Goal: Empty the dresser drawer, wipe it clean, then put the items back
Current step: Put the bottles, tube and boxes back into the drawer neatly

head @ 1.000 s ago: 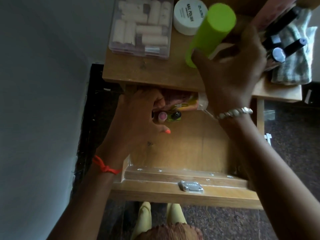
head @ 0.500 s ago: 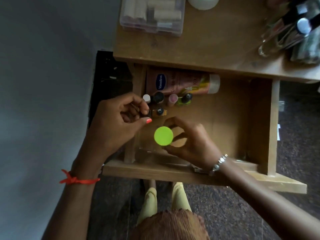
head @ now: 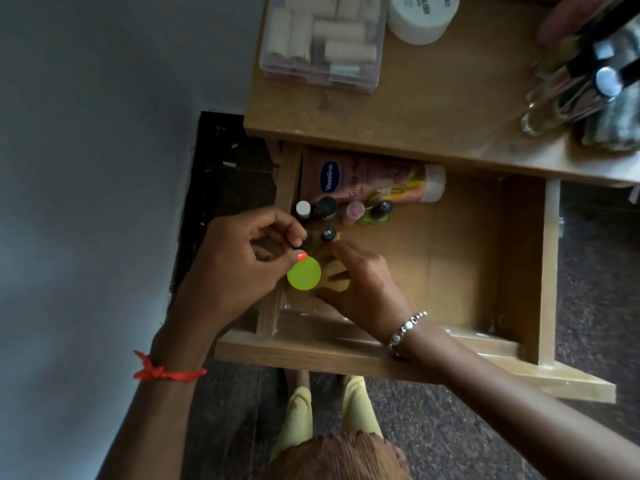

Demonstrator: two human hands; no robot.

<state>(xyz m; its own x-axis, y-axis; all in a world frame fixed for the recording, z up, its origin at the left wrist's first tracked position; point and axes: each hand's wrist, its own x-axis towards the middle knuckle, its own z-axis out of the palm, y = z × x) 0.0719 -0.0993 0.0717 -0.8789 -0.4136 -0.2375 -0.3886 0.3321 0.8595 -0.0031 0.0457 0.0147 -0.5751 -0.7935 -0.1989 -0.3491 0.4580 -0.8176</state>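
Gripping green can (head: 304, 273), right hand (head: 360, 289) has shifted leftward.

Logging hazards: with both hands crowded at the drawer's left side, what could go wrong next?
1. The right hand holds the green container upright beside the standing nail polish bottles, where the left hand pinches a small dark bottle; a bump could topple them.
2. Standing upright, the container may catch the dresser top when the drawer closes.

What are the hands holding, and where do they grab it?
The right hand holds the green tube round its side. The left hand pinches a small bottle by its cap.
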